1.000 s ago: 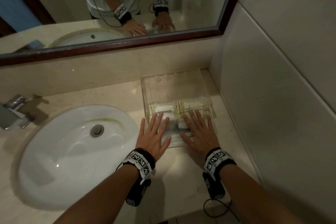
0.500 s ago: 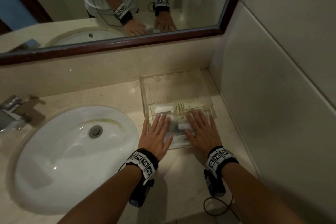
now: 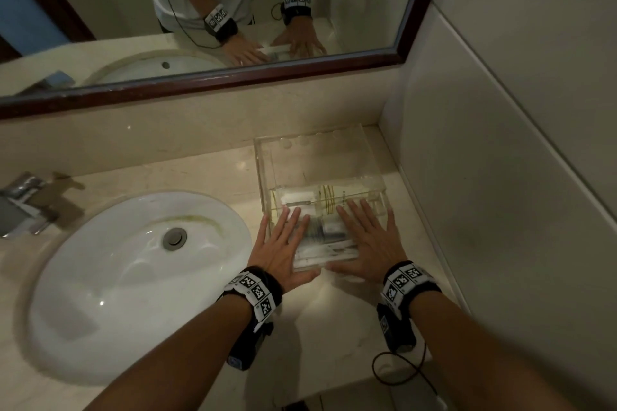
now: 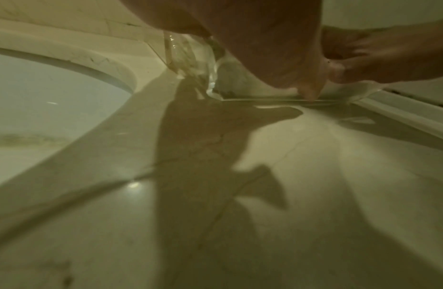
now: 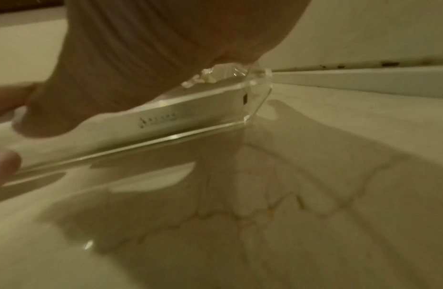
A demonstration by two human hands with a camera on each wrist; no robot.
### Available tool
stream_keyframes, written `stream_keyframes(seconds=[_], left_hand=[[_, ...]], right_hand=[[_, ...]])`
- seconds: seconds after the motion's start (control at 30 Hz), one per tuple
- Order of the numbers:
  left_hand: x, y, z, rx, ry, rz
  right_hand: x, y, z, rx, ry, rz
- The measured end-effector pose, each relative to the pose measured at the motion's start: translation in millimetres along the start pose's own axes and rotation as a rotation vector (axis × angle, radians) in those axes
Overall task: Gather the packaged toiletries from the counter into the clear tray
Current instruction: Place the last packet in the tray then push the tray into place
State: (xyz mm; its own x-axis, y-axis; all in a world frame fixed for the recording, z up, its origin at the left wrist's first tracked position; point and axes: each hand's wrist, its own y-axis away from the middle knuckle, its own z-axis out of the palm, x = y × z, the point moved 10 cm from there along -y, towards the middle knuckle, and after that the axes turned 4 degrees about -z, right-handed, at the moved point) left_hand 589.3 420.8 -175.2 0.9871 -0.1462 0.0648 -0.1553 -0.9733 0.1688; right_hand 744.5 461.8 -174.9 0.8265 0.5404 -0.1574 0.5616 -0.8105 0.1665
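The clear tray (image 3: 263,173) stands on the marble counter in the corner by the right wall. White packaged toiletries (image 3: 329,232) lie in its near half, partly hidden under my hands. My left hand (image 3: 283,240) lies flat with straight, spread fingers on the tray's near left part. My right hand (image 3: 369,233) lies flat the same way on the near right part. The left wrist view shows the left thumb near the tray's front wall (image 4: 277,98). In the right wrist view my palm rests above the tray's front wall (image 5: 190,115), through which a white pack shows.
A white oval sink (image 3: 133,277) fills the counter to the left of the tray. A chrome tap (image 3: 23,203) sits at far left. A framed mirror (image 3: 233,77) runs along the back. The tiled wall (image 3: 500,177) stands close on the right. A black cable (image 3: 400,367) hangs off the counter's front edge.
Both hands have stayed flat on the tray's near end and have slid slightly toward me; the tray and its packs look unmoved.
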Motion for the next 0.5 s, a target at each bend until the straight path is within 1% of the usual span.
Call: stream_keyframes(seconds=[0.1,0.3,0.5], left_hand=[[0,-1,5,-0.005,-0.008,-0.010],[1,0,2,0.013,-0.028,-0.006],[2,-1,-2,0.009,-0.061,0.012]], right_hand=[[-1,-2,2,-0.052,0.058,-0.062],[1,-4,7,-0.046,0.056,-0.020],[0,-5,-4,-0.053,0.057,-0.065]])
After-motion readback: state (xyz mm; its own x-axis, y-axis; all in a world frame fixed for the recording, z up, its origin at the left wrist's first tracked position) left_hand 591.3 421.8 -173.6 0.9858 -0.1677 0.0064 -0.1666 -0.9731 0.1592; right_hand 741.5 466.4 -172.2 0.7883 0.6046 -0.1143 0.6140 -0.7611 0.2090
